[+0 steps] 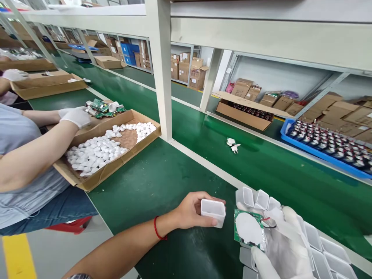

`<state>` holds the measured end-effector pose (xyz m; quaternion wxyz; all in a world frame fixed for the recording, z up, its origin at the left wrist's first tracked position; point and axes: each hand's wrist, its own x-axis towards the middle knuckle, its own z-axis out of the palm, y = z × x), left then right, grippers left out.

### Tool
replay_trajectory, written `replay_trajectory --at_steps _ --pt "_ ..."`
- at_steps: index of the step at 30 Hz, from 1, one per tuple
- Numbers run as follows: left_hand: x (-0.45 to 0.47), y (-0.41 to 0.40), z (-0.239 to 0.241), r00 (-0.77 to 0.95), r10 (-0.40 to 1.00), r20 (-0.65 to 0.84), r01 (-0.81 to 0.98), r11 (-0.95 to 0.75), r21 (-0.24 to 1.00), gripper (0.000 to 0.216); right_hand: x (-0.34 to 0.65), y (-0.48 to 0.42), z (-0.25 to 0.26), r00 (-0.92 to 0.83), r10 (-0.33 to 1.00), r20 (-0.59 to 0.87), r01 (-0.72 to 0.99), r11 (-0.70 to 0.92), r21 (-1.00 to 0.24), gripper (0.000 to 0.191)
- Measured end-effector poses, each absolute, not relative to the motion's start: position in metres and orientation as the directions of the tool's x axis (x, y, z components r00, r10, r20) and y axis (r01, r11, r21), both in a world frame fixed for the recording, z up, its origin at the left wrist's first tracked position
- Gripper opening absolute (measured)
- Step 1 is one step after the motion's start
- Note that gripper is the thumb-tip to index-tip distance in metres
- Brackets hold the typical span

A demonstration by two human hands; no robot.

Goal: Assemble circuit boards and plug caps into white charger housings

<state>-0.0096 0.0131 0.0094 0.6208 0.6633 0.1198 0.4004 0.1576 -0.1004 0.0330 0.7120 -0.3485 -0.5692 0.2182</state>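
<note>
Reaching in from the lower left across the green belt (151, 186), the bare left hand (190, 212) lay low with its wrist, ringed by a red string bracelet (157, 228), turned inward and its fingers curled shut around a small white plastic housing (213, 211); the thumb pressed along the lower front edge while the other fingertips wrapped over the top rear corner, so the open box sat at the very tips of the fingers, just above the belt. The right hand (286, 248), in a white glove, came up from the bottom edge with its palm toward the camera, fingers closed on a green circuit board (249, 229) carrying a white disc; the board stood tilted against the gloved fingers, its red and black wires trailing toward the palm. Housing and board were near each other but apart. Behind the gloved hand a row of empty white housings (315, 242) ran off to the lower right. Farther left, a co-worker's gloved hand (76, 116) rested at a cardboard tray (99, 176) of white parts.
</note>
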Motion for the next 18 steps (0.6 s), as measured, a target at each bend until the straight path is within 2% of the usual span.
replay_trajectory --at_steps 3,7,10,14,18 --pt "-0.010 0.010 0.006 0.674 0.668 0.317 -0.221 -0.227 0.948 0.045 0.168 -0.092 0.018 0.168 0.742 0.649 -0.014 0.660 -0.751 0.073" --pt "-0.014 0.007 0.005 0.722 0.565 0.399 -0.166 -0.418 0.893 0.069 0.180 -0.085 0.008 0.050 0.749 0.661 -0.032 0.663 -0.748 0.082" --pt "-0.016 0.008 0.006 0.770 0.449 0.452 -0.242 -0.450 0.859 0.074 0.174 -0.091 0.011 0.079 0.754 0.652 0.044 0.651 -0.758 0.079" --pt "-0.011 0.011 0.006 0.648 0.440 0.622 -0.356 -0.546 0.758 0.071 0.161 -0.101 0.015 0.234 0.790 0.567 0.084 0.564 -0.821 0.081" --pt "-0.008 0.012 0.005 0.568 0.408 0.715 -0.363 -0.656 0.662 0.084 0.164 -0.098 0.016 0.074 0.701 0.710 0.340 0.651 -0.678 0.076"
